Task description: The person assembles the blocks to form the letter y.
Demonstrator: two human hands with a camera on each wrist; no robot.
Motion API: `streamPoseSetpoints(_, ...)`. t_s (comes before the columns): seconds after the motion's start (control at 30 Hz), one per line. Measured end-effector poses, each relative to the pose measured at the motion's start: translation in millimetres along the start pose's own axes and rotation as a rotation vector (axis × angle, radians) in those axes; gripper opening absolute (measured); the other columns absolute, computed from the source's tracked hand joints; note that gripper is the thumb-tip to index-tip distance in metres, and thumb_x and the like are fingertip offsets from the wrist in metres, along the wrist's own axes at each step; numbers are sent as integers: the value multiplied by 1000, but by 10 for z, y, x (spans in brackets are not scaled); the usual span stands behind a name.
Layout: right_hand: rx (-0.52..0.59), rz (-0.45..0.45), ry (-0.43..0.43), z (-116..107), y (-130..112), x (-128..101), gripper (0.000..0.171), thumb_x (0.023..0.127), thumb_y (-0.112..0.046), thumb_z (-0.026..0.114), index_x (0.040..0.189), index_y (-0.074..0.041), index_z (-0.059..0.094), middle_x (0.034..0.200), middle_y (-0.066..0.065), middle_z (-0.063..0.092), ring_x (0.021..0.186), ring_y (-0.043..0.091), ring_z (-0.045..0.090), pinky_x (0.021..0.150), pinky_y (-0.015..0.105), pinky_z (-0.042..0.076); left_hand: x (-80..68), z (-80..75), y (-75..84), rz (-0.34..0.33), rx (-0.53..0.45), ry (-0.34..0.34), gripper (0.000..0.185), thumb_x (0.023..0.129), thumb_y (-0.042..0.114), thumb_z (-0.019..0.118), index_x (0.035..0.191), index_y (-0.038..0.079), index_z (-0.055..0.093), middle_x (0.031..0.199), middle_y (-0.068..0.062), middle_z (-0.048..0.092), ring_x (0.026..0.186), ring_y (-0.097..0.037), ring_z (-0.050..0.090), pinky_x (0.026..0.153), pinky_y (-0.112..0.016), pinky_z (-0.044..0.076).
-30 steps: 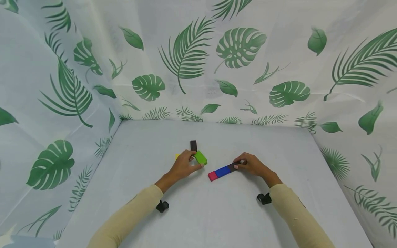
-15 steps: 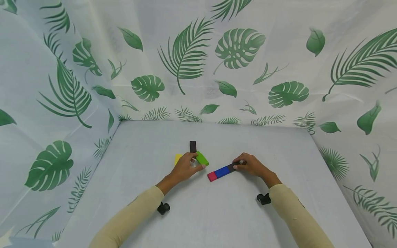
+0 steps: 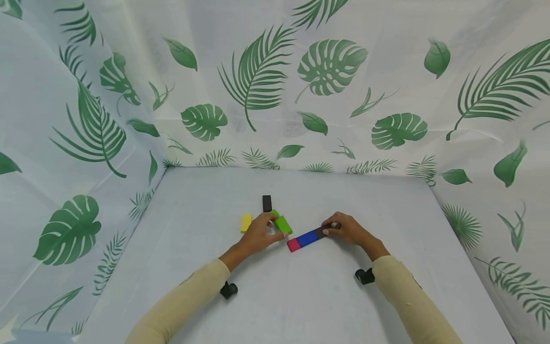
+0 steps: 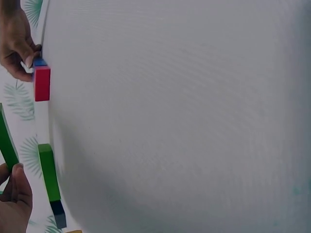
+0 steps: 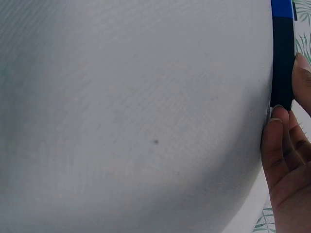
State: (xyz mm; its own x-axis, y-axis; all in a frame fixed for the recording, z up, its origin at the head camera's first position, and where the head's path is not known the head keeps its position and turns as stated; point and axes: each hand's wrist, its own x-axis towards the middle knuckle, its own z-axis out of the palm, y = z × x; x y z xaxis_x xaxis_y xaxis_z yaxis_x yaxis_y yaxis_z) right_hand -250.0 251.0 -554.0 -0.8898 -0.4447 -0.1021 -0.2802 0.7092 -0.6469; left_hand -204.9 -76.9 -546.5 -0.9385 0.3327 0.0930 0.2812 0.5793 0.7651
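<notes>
My left hand pinches a green block between thumb and fingers. This block is raised above the table in the left wrist view. A second green block lies on the table, mostly covered by the hand and held block in the head view. On the right, my right hand grips the far end of a row: a red block, a blue block and a black block set end to end. Its thumb and fingertips pinch the black block's end in the right wrist view.
Another black block lies beyond my left hand, and a yellow block lies left of it. The white table meets a leaf-printed cloth at the back and sides.
My left hand has moved slightly right and nearer with its green block, toward the red end of the row. The yellow block and second green block now show more. My right hand stays put.
</notes>
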Motion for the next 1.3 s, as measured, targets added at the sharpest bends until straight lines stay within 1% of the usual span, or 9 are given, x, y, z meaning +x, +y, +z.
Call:
streamPoseSetpoints(0.17,-4,-7,1,5,1,-2,29,91,-24,75,117,-12,74,108,5,65,89,15,53,79,30,45,11,16,4,8,13,-3,61,86,38,79,132,4,58,122,-8,61,107,-22,61,88,-32,54)
streamPoseSetpoints(0.4,-1,2,-5,-8,-8,-14,28,92,-22,74,118,-13,73,110,5,65,91,16,53,80,32,45,20,41,-27,29,12,-13,60,85,35,81,131,3,59,123,-9,63,107,-21,62,88,-33,54)
streamPoseSetpoints(0.67,-6,11,-7,-6,3,-14,28,92,-23,74,118,-13,73,110,5,65,90,17,53,80,33,45,24,69,-45,1,31,-25,62,85,37,81,132,4,60,121,-7,64,106,-18,62,88,-30,54)
streamPoseSetpoints(0.83,-9,23,-4,-1,8,-11,28,92,-23,74,118,-14,73,110,4,65,90,17,53,80,33,45,15,78,-44,-7,18,-29,62,85,38,80,132,4,60,120,-7,64,105,-19,62,87,-29,54)
streamPoseSetpoints(1.0,-6,14,4,3,3,-16,28,92,-23,74,118,-14,73,109,4,65,90,17,53,80,33,45,7,102,-32,-11,1,-30,60,86,37,79,132,3,61,118,-6,64,103,-18,61,84,-26,53)
streamPoseSetpoints(1.13,-6,2,6,4,-2,-21,28,92,-23,74,118,-13,73,109,4,65,90,16,53,80,33,45,2,127,-15,-25,-16,-41,60,86,37,79,132,3,60,117,-6,64,102,-17,59,84,-26,52)
streamPoseSetpoints(1.3,-1,-7,5,-1,-18,-31,28,92,-22,74,118,-12,73,109,4,65,89,16,53,80,32,46,0,162,-4,-55,-9,-69,60,87,37,78,134,5,59,118,-6,63,104,-17,58,85,-27,51)
